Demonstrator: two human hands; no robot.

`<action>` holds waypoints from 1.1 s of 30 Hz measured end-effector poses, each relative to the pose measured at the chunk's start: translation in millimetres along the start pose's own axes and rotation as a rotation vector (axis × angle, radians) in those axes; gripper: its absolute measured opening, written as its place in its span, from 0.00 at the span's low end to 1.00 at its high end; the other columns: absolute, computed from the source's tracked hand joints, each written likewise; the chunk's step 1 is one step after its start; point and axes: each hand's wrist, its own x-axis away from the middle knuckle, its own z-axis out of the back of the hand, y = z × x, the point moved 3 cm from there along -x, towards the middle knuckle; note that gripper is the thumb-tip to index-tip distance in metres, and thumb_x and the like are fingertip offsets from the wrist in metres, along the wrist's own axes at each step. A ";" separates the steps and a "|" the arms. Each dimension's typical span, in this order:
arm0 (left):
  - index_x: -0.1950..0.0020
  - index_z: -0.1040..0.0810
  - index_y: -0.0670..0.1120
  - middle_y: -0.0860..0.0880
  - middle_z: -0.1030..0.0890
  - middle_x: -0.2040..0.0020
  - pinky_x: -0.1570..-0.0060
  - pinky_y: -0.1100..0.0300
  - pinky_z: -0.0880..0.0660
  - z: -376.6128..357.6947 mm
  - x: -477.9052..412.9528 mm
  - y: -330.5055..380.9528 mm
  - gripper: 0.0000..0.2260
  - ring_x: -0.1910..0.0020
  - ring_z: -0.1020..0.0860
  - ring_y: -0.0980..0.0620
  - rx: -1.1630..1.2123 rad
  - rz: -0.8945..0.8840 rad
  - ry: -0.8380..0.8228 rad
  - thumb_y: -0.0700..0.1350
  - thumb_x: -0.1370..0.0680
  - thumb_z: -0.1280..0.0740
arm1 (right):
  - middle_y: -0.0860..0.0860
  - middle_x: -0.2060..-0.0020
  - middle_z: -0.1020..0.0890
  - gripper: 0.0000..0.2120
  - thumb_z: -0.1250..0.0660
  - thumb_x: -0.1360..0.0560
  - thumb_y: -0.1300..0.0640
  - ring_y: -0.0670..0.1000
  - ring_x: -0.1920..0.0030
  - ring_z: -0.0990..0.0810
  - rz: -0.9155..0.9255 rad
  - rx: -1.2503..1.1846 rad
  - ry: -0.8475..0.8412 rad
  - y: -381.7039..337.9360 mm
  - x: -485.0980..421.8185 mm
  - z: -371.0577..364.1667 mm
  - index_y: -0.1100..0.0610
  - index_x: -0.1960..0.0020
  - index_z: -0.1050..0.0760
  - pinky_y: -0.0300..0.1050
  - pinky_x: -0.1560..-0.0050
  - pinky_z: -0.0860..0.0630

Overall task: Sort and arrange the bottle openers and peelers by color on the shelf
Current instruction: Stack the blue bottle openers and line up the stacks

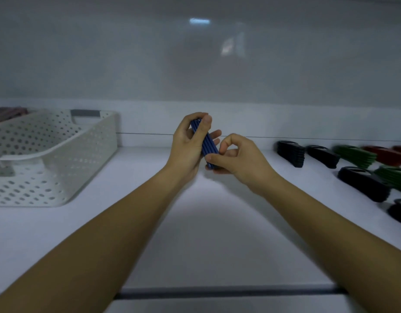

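Both hands are up over the middle of the white shelf point(217, 233), and between them sits the blue ribbed tool point(209, 144), lifted clear of the surface and tilted. The left hand point(187, 150) wraps its upper end, fingers curled behind, thumb across the front. The right hand point(240, 161) pinches the lower end between thumb and fingers. Off to the left stands a white perforated basket point(93, 141). Over on the right, laid out on the shelf: black tools point(291, 153), green tools point(355, 155) beside them, red tools point(384, 155) at the far edge, blurred
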 end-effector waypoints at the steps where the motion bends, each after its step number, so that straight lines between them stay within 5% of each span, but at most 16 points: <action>1: 0.50 0.27 0.49 0.47 0.25 0.50 0.49 0.53 0.20 -4.0 0.6 1.4 0.03 0.54 0.18 0.50 0.017 0.005 0.000 0.44 0.21 0.39 | 0.58 0.56 0.17 0.13 0.28 0.30 0.62 0.54 0.60 0.16 0.015 0.037 0.021 -4.0 3.3 2.7 0.57 0.62 0.34 0.48 0.54 0.18; 7: 0.49 0.26 0.49 0.46 0.25 0.51 0.49 0.55 0.21 -58.9 7.3 -9.0 0.04 0.54 0.19 0.52 0.052 0.110 -0.145 0.46 0.20 0.40 | 0.54 0.63 0.18 0.15 0.27 0.31 0.63 0.53 0.61 0.16 0.003 0.212 0.150 -13.9 36.7 49.6 0.57 0.67 0.34 0.46 0.57 0.19; 13: 0.37 0.29 0.50 0.51 0.25 0.46 0.47 0.55 0.28 -120.1 16.7 -35.3 0.15 0.49 0.24 0.52 -0.324 0.273 -0.373 0.56 0.19 0.45 | 0.61 0.63 0.17 0.15 0.26 0.33 0.65 0.58 0.59 0.16 -0.176 0.464 0.334 -5.6 68.4 132.4 0.58 0.69 0.33 0.54 0.52 0.19; 16: 0.54 0.30 0.48 0.46 0.26 0.51 0.58 0.58 0.30 -129.9 16.9 -59.2 0.11 0.56 0.26 0.49 -0.503 0.297 -0.306 0.52 0.18 0.46 | 0.61 0.65 0.17 0.14 0.26 0.33 0.64 0.58 0.62 0.16 -0.288 0.696 0.359 5.4 79.4 159.4 0.59 0.69 0.31 0.52 0.56 0.19; 19: 0.48 0.34 0.43 0.43 0.24 0.47 0.61 0.58 0.29 -131.4 13.5 -87.0 0.08 0.58 0.24 0.47 -0.558 0.325 -0.233 0.46 0.18 0.49 | 0.56 0.69 0.21 0.11 0.27 0.33 0.62 0.53 0.68 0.22 -0.379 0.890 0.366 21.8 81.5 167.5 0.59 0.66 0.30 0.45 0.68 0.25; 24: 0.35 0.37 0.42 0.40 0.27 0.38 0.39 0.50 0.30 -129.0 11.3 -116.3 0.14 0.41 0.28 0.39 -1.047 0.214 -0.435 0.43 0.20 0.47 | 0.55 0.58 0.27 0.18 0.29 0.30 0.56 0.56 0.58 0.26 -0.354 0.980 0.463 43.1 77.8 157.5 0.61 0.49 0.35 0.46 0.63 0.32; 33: 0.30 0.33 0.50 0.50 0.24 0.36 0.36 0.53 0.35 -134.3 2.4 -120.9 0.18 0.35 0.34 0.44 -1.237 -0.050 -0.613 0.45 0.20 0.40 | 0.55 0.53 0.20 0.21 0.30 0.28 0.55 0.55 0.57 0.23 -0.217 0.816 0.585 58.8 91.4 147.8 0.60 0.41 0.37 0.45 0.63 0.29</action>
